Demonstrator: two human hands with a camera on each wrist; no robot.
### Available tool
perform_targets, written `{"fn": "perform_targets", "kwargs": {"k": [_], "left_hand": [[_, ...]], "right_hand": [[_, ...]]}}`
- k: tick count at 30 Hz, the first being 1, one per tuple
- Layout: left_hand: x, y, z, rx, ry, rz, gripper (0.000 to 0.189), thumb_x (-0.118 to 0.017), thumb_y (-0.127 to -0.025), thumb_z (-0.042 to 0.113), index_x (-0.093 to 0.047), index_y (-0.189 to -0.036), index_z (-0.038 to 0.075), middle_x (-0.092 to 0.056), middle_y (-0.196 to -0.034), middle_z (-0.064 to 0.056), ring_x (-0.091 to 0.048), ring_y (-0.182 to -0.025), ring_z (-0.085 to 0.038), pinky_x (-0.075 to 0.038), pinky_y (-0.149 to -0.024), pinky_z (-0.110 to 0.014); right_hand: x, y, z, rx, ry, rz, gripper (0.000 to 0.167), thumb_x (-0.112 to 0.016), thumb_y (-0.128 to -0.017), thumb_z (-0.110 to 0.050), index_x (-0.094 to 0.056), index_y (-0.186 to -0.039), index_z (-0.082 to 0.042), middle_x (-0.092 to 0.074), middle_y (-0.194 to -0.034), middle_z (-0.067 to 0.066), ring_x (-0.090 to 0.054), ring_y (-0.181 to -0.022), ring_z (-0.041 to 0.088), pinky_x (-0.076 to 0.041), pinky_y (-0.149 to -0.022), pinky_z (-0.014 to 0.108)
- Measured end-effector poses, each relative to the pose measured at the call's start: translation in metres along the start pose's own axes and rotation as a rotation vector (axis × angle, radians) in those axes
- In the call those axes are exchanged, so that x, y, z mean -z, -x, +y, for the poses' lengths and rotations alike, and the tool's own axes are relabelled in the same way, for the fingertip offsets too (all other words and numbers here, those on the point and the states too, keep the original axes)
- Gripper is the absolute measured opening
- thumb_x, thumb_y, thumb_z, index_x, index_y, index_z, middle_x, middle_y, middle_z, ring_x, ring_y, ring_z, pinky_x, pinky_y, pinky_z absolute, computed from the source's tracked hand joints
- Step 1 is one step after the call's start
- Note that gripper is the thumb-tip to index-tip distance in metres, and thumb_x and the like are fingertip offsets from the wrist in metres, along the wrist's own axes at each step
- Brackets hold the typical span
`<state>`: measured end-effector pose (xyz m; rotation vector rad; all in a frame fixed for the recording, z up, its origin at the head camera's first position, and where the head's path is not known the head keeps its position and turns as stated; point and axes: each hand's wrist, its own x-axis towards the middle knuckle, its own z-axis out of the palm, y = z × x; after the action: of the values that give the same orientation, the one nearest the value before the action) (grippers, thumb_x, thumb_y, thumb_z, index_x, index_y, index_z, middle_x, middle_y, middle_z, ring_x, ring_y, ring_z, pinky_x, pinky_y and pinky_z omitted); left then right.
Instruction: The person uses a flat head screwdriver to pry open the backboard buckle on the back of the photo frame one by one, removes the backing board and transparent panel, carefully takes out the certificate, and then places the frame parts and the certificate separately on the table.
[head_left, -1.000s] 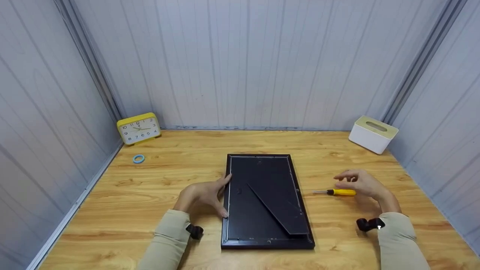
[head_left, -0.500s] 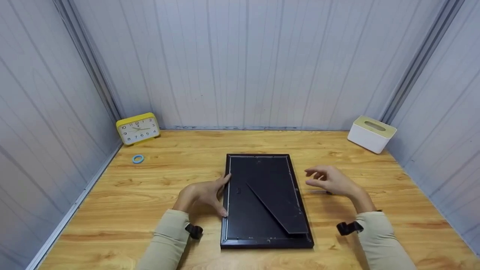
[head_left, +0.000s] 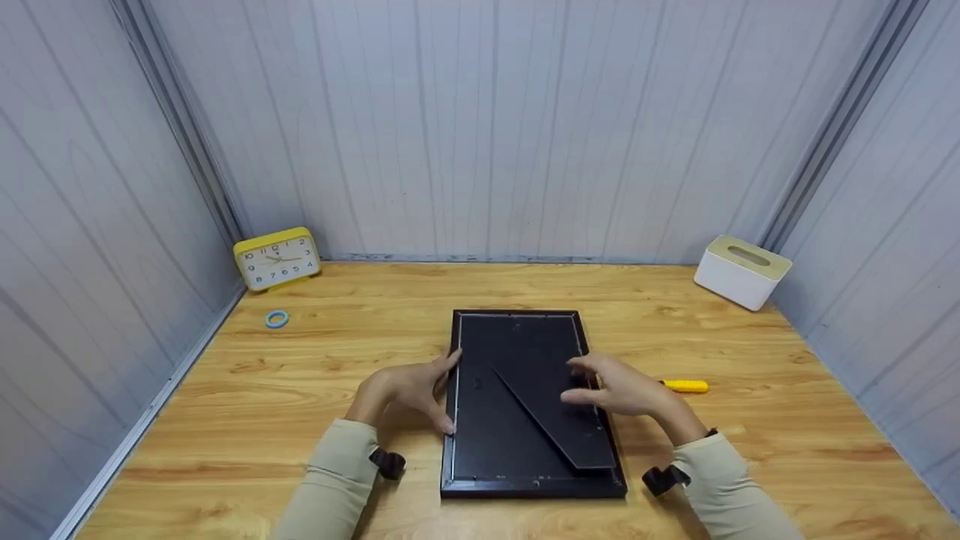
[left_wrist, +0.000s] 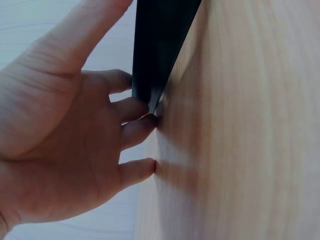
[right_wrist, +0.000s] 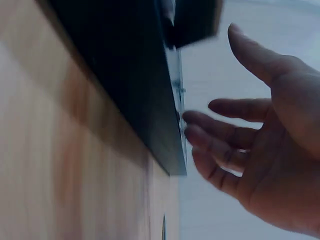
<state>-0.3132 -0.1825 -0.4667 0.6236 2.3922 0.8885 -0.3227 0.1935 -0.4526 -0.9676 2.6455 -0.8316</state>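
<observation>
A black picture frame (head_left: 487, 442) lies back side up on the wooden table, its stand leg (head_left: 581, 442) angled across the lower right of the backing. My left hand (head_left: 405, 386) touches the frame's left edge with thumb and fingers spread. In the left wrist view, several fingertips rest against the frame's side (left_wrist: 157, 45) and down at the tabletop. My right hand (head_left: 622, 386) hovers over the frame's right edge, thumb and fingers apart, holding nothing. The right wrist view shows those fingers (right_wrist: 220, 130) relaxed beside the frame's rim.
A screwdriver with a yellow handle (head_left: 686, 385) lies right of the frame, partly hidden by the right hand. At the back left stand a yellow alarm clock (head_left: 277, 262) and a blue ring (head_left: 276, 325). A white tissue box (head_left: 735, 281) is at the back right. Panel walls enclose the table.
My right hand has moved left, from beside the screwdriver to over the frame's right edge. The left hand and the frame have stayed in place.
</observation>
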Motion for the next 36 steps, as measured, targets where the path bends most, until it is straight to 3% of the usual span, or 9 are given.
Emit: {"fn": "perform_targets", "kwargs": {"k": [5,10,18,23,31,36], "left_hand": [[0.0,0.0,0.001,-0.001,-0.005,0.01,0.135,-0.093,-0.069,0.031,0.003,-0.161,0.012,0.014,-0.164,-0.019,0.002,-0.151,-0.031,-0.008,-0.121,-0.042],[0.0,0.0,0.002,0.001,-0.025,0.013,0.135,-0.093,-0.069,0.034,0.003,-0.161,0.011,0.013,-0.164,-0.02,0.002,-0.151,-0.031,-0.007,-0.121,-0.043],[0.0,0.0,0.003,0.009,-0.023,0.016,0.136,-0.093,-0.068,0.036,0.003,-0.161,0.013,0.012,-0.164,-0.018,0.003,-0.151,-0.031,-0.007,-0.121,-0.043],[0.0,0.001,0.002,0.018,-0.002,0.02,0.136,-0.094,-0.067,0.034,0.001,-0.162,0.015,0.012,-0.164,-0.017,0.003,-0.151,-0.03,-0.008,-0.122,-0.042],[-0.002,0.001,0.002,0.037,-0.049,0.052,0.137,-0.094,-0.065,0.04,-0.001,-0.162,0.014,0.003,-0.165,-0.017,-0.006,-0.151,-0.03,-0.011,-0.121,-0.042],[-0.002,0.001,0.003,0.056,-0.031,0.077,0.139,-0.095,-0.064,0.038,0.0,-0.162,0.012,-0.003,-0.165,-0.017,-0.01,-0.15,-0.03,-0.013,-0.121,-0.042]], "right_hand": [[-0.015,0.0,-0.017,-0.084,0.112,0.01,0.076,-0.066,-0.083,-0.07,-0.061,-0.117,-0.002,-0.05,-0.122,0.009,-0.053,-0.11,0.028,-0.048,-0.093,0.047],[-0.025,-0.001,-0.027,-0.112,0.208,0.011,0.079,-0.068,-0.07,-0.081,-0.059,-0.103,-0.01,-0.046,-0.129,0.008,-0.045,-0.113,0.029,-0.04,-0.093,0.046],[-0.033,0.0,-0.033,-0.155,0.332,-0.047,0.097,-0.064,-0.065,-0.088,-0.063,-0.118,-0.006,-0.034,-0.153,0.013,-0.036,-0.134,0.038,-0.029,-0.106,0.053],[-0.037,0.001,-0.036,-0.182,0.289,-0.094,0.113,-0.065,-0.067,-0.086,-0.054,-0.136,0.004,-0.021,-0.161,0.021,-0.02,-0.146,0.042,-0.016,-0.115,0.062],[-0.041,0.005,-0.027,-0.148,0.106,-0.092,0.093,-0.067,-0.086,-0.061,-0.042,-0.144,0.007,-0.003,-0.164,0.025,0.0,-0.151,0.037,-0.007,-0.119,0.058],[-0.041,0.007,-0.026,-0.158,0.052,-0.062,0.108,-0.065,-0.089,-0.057,-0.012,-0.156,0.008,-0.016,-0.162,0.024,-0.001,-0.151,0.035,-0.005,-0.12,0.056]]}}
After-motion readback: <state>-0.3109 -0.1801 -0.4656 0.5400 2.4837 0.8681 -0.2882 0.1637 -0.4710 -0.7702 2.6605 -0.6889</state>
